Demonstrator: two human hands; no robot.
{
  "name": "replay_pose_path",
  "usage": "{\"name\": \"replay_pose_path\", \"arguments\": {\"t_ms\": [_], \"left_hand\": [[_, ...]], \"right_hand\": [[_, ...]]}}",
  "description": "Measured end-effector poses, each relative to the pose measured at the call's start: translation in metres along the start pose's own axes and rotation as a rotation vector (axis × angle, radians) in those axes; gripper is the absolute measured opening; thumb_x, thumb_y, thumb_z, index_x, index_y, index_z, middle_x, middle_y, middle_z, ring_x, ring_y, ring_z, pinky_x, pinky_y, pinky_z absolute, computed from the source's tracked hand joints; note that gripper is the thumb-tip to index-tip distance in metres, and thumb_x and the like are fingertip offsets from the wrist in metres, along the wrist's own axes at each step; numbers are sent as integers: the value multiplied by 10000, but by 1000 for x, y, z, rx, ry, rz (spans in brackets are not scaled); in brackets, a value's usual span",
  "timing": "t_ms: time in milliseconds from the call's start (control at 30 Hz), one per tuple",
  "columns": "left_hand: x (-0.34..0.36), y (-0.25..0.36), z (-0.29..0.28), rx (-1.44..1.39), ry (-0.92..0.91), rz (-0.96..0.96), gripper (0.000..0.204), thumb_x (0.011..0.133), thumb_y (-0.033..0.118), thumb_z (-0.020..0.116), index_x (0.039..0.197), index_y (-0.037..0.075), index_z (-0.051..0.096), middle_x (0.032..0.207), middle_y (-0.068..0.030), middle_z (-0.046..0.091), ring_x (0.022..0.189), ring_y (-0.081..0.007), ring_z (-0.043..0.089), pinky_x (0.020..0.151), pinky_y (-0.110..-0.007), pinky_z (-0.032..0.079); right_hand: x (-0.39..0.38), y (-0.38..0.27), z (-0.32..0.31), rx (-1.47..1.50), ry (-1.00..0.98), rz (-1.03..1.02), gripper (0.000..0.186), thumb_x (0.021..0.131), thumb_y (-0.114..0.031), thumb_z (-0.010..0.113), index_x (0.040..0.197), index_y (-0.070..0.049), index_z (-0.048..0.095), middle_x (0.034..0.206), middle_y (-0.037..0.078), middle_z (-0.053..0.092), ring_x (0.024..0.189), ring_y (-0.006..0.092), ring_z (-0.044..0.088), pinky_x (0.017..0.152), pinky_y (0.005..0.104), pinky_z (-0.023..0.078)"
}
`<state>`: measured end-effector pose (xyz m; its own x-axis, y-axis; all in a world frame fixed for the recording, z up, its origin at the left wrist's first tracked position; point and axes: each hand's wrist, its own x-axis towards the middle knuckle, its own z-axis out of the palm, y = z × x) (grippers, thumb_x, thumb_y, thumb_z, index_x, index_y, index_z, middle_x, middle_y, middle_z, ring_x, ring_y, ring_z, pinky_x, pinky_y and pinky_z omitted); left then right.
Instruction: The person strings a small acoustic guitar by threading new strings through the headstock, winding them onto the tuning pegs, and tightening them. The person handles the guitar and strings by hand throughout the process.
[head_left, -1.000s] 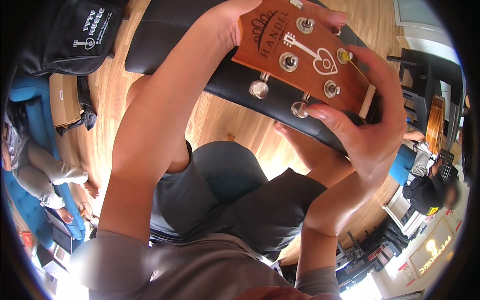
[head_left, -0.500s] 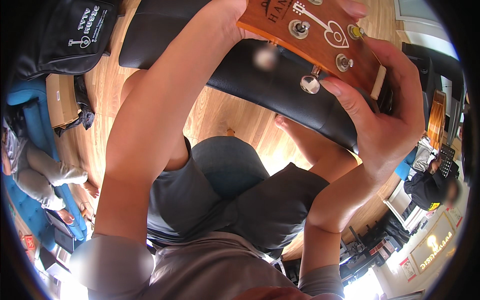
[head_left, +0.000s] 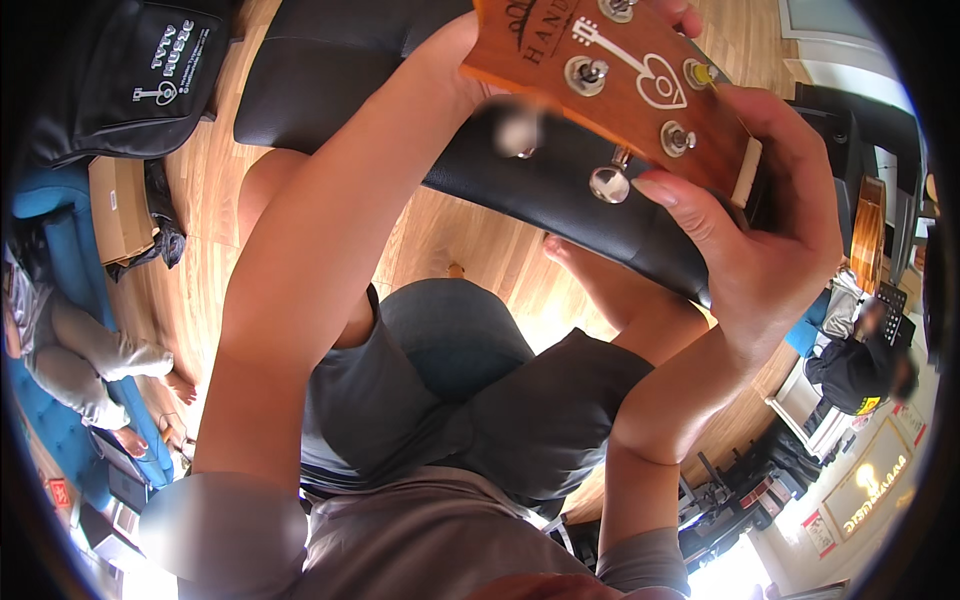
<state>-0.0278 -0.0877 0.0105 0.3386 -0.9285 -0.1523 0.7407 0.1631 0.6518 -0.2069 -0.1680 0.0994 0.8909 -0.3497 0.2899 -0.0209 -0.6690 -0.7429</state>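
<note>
A brown wooden ukulele headstock [head_left: 625,95] slants across the top of the view. It has several metal posts, silver tuning pegs [head_left: 609,184] and a pale nut [head_left: 746,172]. A yellow-green string is wound on one post. My left hand [head_left: 482,85] reaches behind the headstock from the left, mostly hidden. Fingertips [head_left: 688,20] curl at its far edge, apparently from that hand. My right hand [head_left: 775,235] is closed round the nut end, its fingers over the far side. The right thumb lies beside the nearest peg. The neck below the nut is hidden.
A long black padded bench [head_left: 600,235] runs beneath the ukulele. I sit on a round blue-grey stool [head_left: 455,330]. At left are a black bag [head_left: 130,80], a cardboard box [head_left: 118,205] and someone on a blue sofa [head_left: 60,410]. Another person [head_left: 860,370] sits at far right.
The headstock has shifted slightly left and down in view, and both hands have moved with it. Their hold looks the same.
</note>
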Motion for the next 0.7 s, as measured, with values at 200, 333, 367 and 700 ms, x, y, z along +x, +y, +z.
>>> {"name": "replay_pose_path", "arguments": {"t_ms": [200,333,367,700], "left_hand": [[1,-14,7,21,38,156,335,941,423,658,936,92,612,909,-16,613,815,-117,617,739,-256,526],[0,-4,3,38,13,141,347,954,435,636,924,90,606,903,-18,603,810,-115,609,735,-254,518],[-1,1,1,44,5,129,350,958,437,630,921,90,604,902,-18,601,808,-114,607,735,-253,516],[-4,4,-6,71,-22,124,393,992,466,574,891,87,589,887,-23,578,795,-109,585,726,-248,497]], "right_hand": [[-1,4,-3,9,-4,-66,634,683,-77,926,1221,54,617,1177,114,669,1101,194,626,985,325,494],[-1,11,-8,-18,19,-48,632,686,-71,923,1224,53,615,1182,115,671,1114,195,623,984,328,499],[-1,10,-7,-11,13,-56,629,686,-68,922,1223,53,617,1184,115,671,1114,196,623,985,328,499],[2,12,-7,-24,-51,-130,627,678,-67,924,1218,53,627,1184,108,663,1104,198,625,986,324,493]]}}
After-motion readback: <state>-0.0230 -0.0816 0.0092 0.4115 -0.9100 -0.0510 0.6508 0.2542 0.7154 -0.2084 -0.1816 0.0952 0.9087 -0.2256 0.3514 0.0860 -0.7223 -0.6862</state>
